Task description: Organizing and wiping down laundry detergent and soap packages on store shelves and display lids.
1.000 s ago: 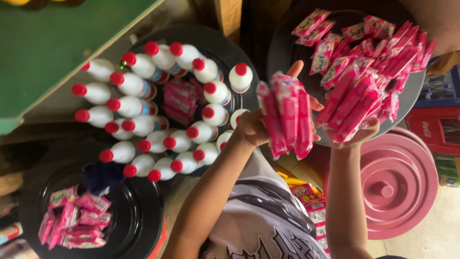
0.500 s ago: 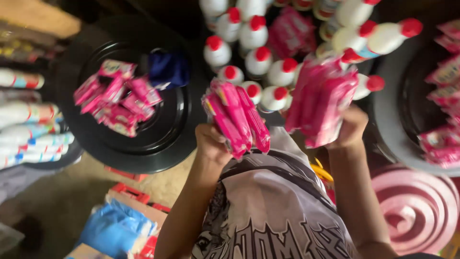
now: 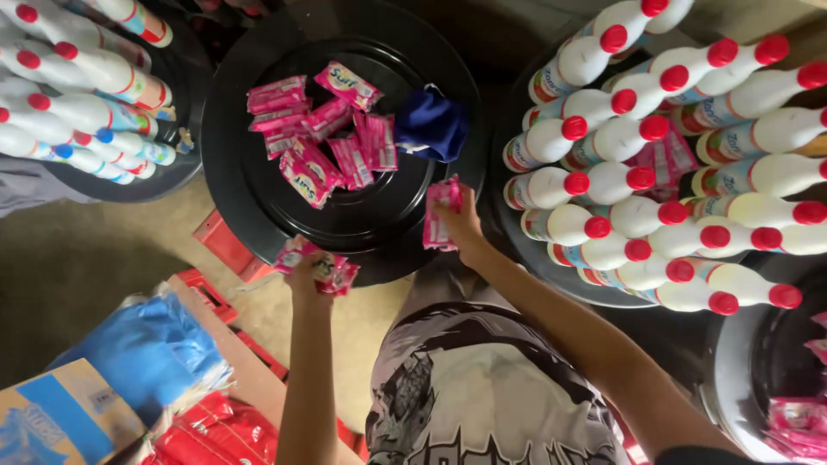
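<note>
Two bundles of pink sachets are in my hands, one in each. My left hand [image 3: 306,274] is closed around a small bundle [image 3: 320,263] at the near rim of the black round tray [image 3: 258,207], with the packets fanned out sideways, so their long axis runs roughly across my view. My right hand [image 3: 463,226] pinches a second bundle [image 3: 441,213] that stands more upright, its long axis pointing away from me toward the tray's middle; the fingers are wrapped around its lower half.

From the right hand, the loose pile of sachets [image 3: 323,138] already lying in the tray sits up and to the left, well apart from the fingers. From the left hand the same pile lies almost straight ahead. The right bundle is already over the tray's inner floor, while the left one hangs just at the rim, so I judge the right hand to be nearer the tray's middle and the left to be nearer the pile's closest packets.

As for the containers: the black tray holds the scattered pink sachets and a crumpled blue cloth [image 3: 432,127] on its right side, just beyond my right fingers. To the right, a second tray is packed with white bottles with red caps [image 3: 655,172], lying close together, with a few pink packets tucked among them. At the far left more white bottles [image 3: 69,103] lie in another dark tray. Low on the left I see a blue plastic bag [image 3: 146,353].
</note>
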